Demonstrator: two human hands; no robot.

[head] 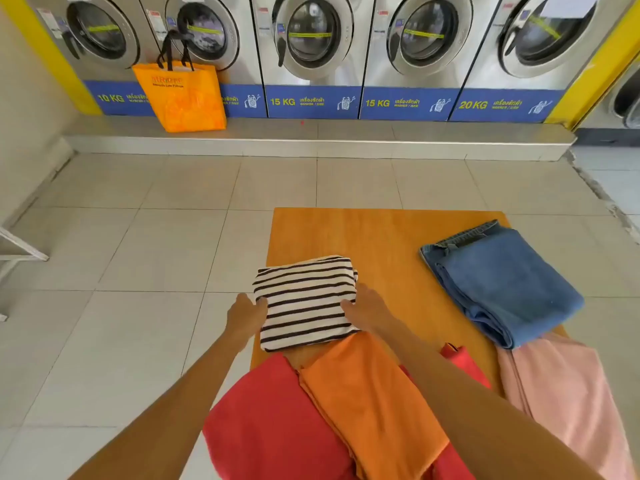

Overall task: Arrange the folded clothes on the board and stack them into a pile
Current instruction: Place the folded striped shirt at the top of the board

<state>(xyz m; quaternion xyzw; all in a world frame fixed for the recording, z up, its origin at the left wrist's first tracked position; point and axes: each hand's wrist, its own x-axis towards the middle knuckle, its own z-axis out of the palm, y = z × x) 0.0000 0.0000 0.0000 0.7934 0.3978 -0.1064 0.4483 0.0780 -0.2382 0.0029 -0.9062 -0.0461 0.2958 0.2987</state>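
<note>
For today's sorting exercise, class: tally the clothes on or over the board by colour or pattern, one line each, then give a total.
Striped black and white top, held at its sides by the left hand and right hand: 1
Blue jeans: 1
Red cloth: 1
Orange cloth: 1
Pink cloth: 1
Total: 5

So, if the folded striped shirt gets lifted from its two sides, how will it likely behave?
The striped shirt looks like thin knit, so it probably sags in the middle. Its folded layers may slip open unless the left hand and right hand support it underneath. Probably far lighter than the folded jeans.
</note>
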